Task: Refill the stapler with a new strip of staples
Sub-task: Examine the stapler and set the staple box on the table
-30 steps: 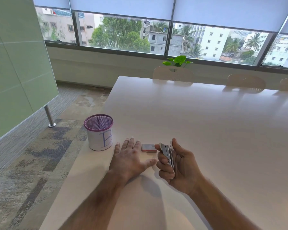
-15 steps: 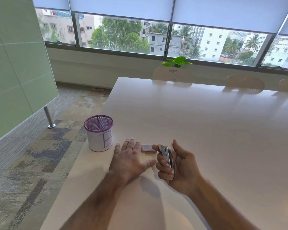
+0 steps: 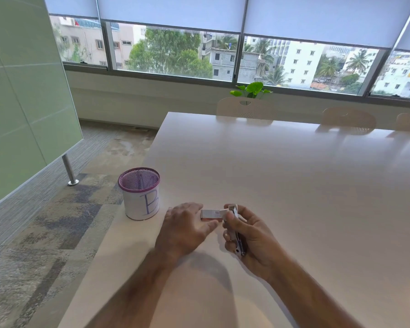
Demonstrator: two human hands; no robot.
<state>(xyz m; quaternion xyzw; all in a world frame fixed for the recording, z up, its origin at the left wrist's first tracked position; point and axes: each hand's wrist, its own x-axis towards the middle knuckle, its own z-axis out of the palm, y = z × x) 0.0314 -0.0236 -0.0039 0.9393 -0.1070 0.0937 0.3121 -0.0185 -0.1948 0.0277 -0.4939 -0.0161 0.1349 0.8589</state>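
Observation:
My right hand (image 3: 249,240) grips a small metallic stapler (image 3: 235,229), held on edge above the white table (image 3: 294,197) with its front end pointing away from me. A small staple box (image 3: 211,214) lies flat on the table just beyond my hands. My left hand (image 3: 185,227) rests palm down on the table, fingers spread, its thumb stretched toward the stapler and its fingertips next to the box's left end. My fingers hide whether the stapler is open.
A white mesh pen cup (image 3: 140,194) with a purple rim and a letter B stands near the table's left edge. Chairs (image 3: 245,107) line the far side, with a plant (image 3: 252,89) at the window. A green partition (image 3: 21,91) stands left over carpet.
My right hand has tilted the stapler slightly and raised its front end toward the box. The left hand has stayed flat on the table.

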